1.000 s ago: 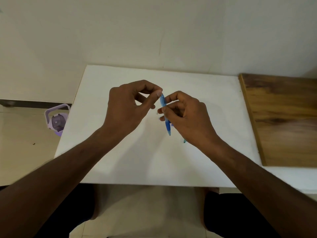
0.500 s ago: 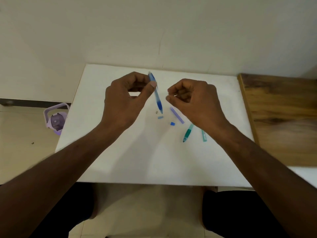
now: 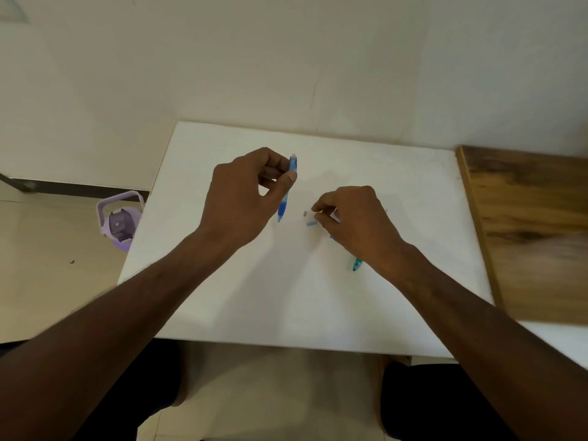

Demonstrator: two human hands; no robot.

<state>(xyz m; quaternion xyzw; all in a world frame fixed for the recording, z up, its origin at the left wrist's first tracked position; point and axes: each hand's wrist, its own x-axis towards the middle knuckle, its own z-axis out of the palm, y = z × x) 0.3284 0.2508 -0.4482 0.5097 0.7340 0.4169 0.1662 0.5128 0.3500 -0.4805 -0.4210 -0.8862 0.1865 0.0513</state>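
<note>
My left hand [image 3: 245, 198] is raised a little above the white table [image 3: 222, 297] and pinches a blue pen [image 3: 287, 192] between thumb and fingers, the pen near upright with its tip down. My right hand [image 3: 353, 221] is down at the table with its fingers curled over loose pen parts. A light purple tube [image 3: 334, 217] shows under those fingers; whether they pinch it is unclear. A small grey piece [image 3: 304, 213] and a light blue piece [image 3: 311, 223] lie just left of the fingertips. A teal pen [image 3: 357, 264] pokes out from under my right wrist.
A wooden board [image 3: 534, 230] covers the table's right side. A purple bottle [image 3: 119, 222] stands on the floor left of the table. The wall rises right behind the far edge.
My hands have separated: the left kept the blue pen and lifted it upright, and the right dropped to the loose parts on the table.
</note>
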